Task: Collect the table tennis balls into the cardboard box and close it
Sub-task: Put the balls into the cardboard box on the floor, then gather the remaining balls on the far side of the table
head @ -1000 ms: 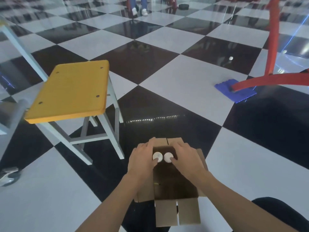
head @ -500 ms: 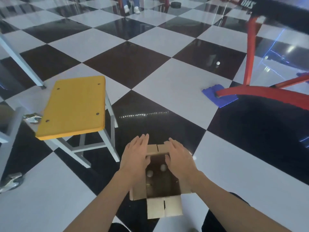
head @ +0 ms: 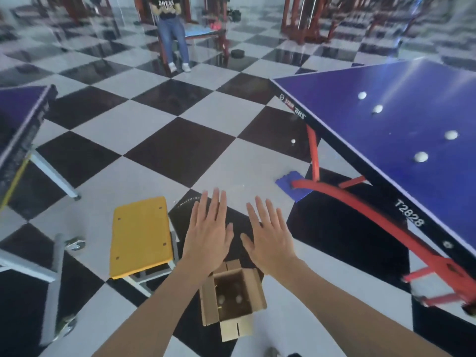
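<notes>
Counting it up: four balls [head: 421, 157] on the blue table [head: 360, 104], one ball on the floor [head: 292, 141], two in the box [head: 233, 297] (dim in there), one yellow stool [head: 140, 235], two hands.

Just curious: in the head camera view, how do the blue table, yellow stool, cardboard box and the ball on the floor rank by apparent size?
1. blue table
2. yellow stool
3. cardboard box
4. ball on the floor

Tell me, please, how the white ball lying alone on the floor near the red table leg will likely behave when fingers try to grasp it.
The ball on the floor is round and sits on glossy tiles, so a nudge would probably send it rolling. It looks small and smooth, so it is likely light and may slip from a loose pinch.
</notes>
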A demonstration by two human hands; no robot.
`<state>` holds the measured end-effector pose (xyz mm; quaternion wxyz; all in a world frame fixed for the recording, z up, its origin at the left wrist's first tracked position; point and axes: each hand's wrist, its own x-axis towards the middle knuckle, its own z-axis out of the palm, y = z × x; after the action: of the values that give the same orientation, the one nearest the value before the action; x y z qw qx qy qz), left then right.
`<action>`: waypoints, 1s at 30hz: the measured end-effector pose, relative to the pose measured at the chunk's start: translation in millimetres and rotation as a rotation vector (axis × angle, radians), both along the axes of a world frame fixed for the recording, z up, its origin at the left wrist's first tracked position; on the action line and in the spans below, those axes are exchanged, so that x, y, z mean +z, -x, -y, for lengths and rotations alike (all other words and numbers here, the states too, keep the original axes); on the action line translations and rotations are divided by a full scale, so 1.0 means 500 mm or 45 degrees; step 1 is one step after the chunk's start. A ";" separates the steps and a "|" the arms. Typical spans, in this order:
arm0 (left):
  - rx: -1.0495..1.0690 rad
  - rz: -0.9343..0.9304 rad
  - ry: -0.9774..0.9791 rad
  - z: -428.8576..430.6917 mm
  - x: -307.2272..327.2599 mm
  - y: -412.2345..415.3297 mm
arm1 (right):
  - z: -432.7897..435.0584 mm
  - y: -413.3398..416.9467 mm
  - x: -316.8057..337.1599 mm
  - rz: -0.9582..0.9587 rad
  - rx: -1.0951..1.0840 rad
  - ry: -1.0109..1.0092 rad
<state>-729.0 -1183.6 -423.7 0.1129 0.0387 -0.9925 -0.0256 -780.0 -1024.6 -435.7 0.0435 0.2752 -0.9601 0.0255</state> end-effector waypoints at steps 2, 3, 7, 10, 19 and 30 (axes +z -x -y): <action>-0.053 -0.049 0.007 -0.008 0.094 -0.009 | -0.011 -0.016 0.091 -0.047 -0.053 0.045; -0.083 -0.071 0.022 -0.014 0.132 -0.014 | -0.019 -0.025 0.129 -0.072 -0.080 0.054; -0.193 -0.110 0.049 -0.047 0.255 -0.046 | -0.066 -0.077 0.240 -0.132 -0.230 0.012; -0.289 -0.111 0.057 -0.096 0.317 -0.062 | -0.126 -0.126 0.295 -0.155 -0.353 -0.004; -0.739 -0.190 0.075 -0.371 0.411 -0.090 | -0.423 -0.270 0.396 -0.279 -0.771 0.051; -1.285 -0.320 0.059 -0.943 0.438 -0.279 | -0.939 -0.594 0.426 -0.346 -1.295 0.027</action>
<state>-589.6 -712.3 -204.6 0.2054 -0.4507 -0.8667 -0.0593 -483.0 -554.8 -222.8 0.1772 -0.2253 -0.9577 -0.0251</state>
